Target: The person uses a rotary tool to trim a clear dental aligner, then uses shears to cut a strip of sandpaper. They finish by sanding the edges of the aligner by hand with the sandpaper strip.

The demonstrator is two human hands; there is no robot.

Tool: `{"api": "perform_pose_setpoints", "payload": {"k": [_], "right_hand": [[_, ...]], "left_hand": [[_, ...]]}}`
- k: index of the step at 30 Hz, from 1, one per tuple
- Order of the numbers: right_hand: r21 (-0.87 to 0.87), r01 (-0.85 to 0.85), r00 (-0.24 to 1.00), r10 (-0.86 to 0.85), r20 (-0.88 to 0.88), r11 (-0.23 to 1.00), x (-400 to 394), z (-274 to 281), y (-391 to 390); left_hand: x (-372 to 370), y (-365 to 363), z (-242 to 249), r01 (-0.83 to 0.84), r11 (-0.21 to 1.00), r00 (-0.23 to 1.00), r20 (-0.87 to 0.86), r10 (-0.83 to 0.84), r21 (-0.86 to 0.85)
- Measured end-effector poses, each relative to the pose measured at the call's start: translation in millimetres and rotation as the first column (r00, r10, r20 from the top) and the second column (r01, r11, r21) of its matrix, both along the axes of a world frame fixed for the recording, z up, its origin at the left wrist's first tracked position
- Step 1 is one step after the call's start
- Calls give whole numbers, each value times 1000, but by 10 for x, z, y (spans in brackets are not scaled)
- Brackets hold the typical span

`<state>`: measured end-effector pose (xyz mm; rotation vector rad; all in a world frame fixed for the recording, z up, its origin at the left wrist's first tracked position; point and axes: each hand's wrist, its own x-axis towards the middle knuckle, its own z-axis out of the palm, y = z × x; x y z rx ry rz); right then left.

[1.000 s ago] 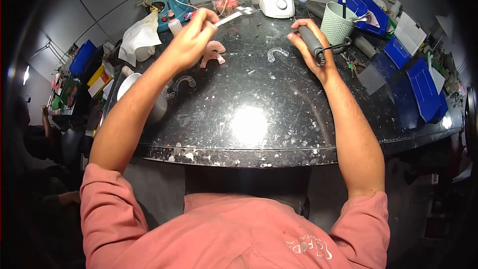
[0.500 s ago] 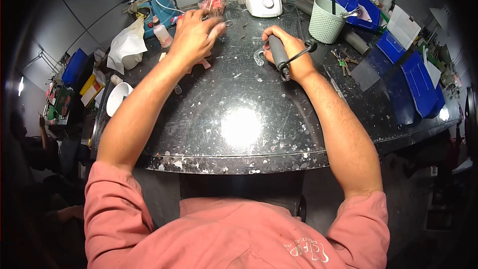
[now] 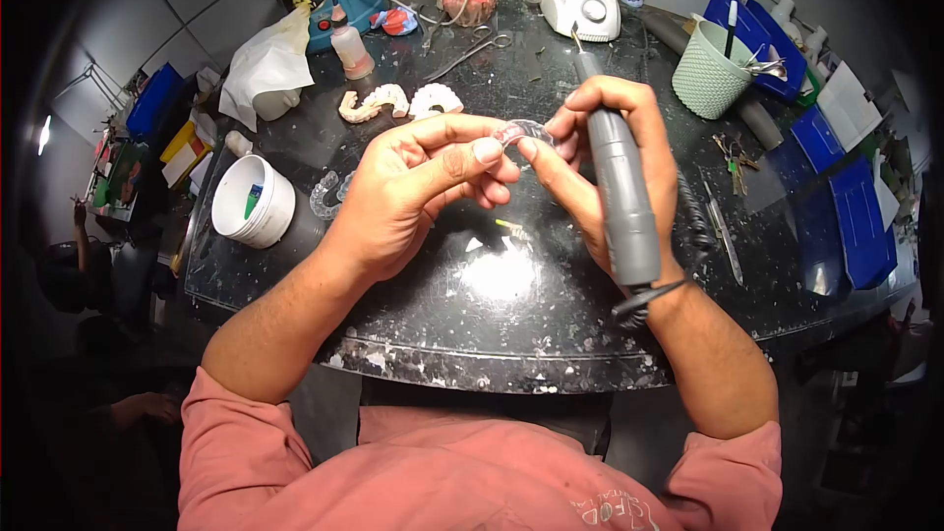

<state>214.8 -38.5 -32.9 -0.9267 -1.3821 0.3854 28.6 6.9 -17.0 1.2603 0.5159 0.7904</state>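
Between my two hands, above the middle of the dark table (image 3: 442, 310), is a clear curved aligner (image 3: 529, 130). My left hand (image 3: 408, 172) pinches its left end between thumb and fingers. My right hand (image 3: 615, 172) has its thumb and a fingertip at the right side of the aligner. It also holds a grey rotary handpiece (image 3: 621, 182), whose tip points up and away toward the white control box (image 3: 580, 2). A black coiled cord runs from the handpiece's lower end beside my right wrist. Dental models (image 3: 434, 100) lie just beyond my left hand.
A white tub (image 3: 254, 202) and more clear aligners (image 3: 324, 197) are on the left. Scissors (image 3: 467, 54) and a pink-tinted bottle (image 3: 351, 47) stand or lie at the back. A green basket (image 3: 710, 69), keys (image 3: 733, 152), a slim metal tool (image 3: 723, 231) and blue trays (image 3: 862, 216) are on the right.
Both hands have come closer to me and together. The clear aligner has left the table and is now held between them. The handpiece has turned more upright, and the view has shifted.
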Motion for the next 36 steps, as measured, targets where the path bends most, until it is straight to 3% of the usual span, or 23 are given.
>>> {"api": "perform_pose_setpoints", "payload": {"k": [2,3,5,6,7,9,13,15,17,18,20,22,25,27,29,32,36], "right_hand": [[-7,-29,999,28,-27,1000,-5,33,-25],[-26,-90,995,88,-56,996,-10,54,-57],[-90,-206,957,182,-226,974,-67,73,-113],[-96,-218,954,191,-230,971,-92,74,-130],[-101,-228,951,200,-236,968,-101,72,-144],[-116,-195,981,194,-19,974,-89,73,-170],[-94,-209,977,203,-65,973,-134,105,-214],[-84,-175,984,177,21,981,-104,117,-231],[-149,-159,987,158,-19,976,-108,174,-274],[-138,-116,987,130,93,984,-81,204,-287],[-154,-139,988,147,44,978,-95,236,-329],[-207,-142,989,145,0,968,-144,301,-396],[-167,-112,987,130,97,980,-166,259,-427],[85,-111,913,68,402,990,-60,238,-369],[130,-89,918,31,396,987,-91,227,-384],[241,-159,909,47,415,957,-44,193,-291],[230,-175,876,44,481,957,-114,111,-242]], "left_hand": [[4,-48,-13,-5,999,995,97,9,-41],[3,-94,-21,-13,999,995,101,9,33],[80,-208,-104,-60,996,975,219,44,67],[67,-227,-104,-83,991,986,151,67,102],[90,-224,-130,-173,937,984,96,150,302],[67,-248,-168,-213,909,977,65,203,360],[115,-347,-128,-235,951,964,172,202,200],[137,-376,-110,-267,960,943,226,243,80],[94,-332,-79,-244,969,959,158,237,27],[87,-307,-98,-210,977,962,173,211,-24],[55,-275,-100,-150,983,971,173,167,-106],[108,-301,-108,-179,980,958,212,195,-90],[120,-282,-159,-209,977,938,276,211,-38],[129,-282,-159,-211,977,932,302,201,2],[162,-313,-107,-194,975,916,336,220,-109],[150,-292,-157,-176,981,913,360,192,-77],[111,-261,-218,-198,980,922,340,188,-5]]}}
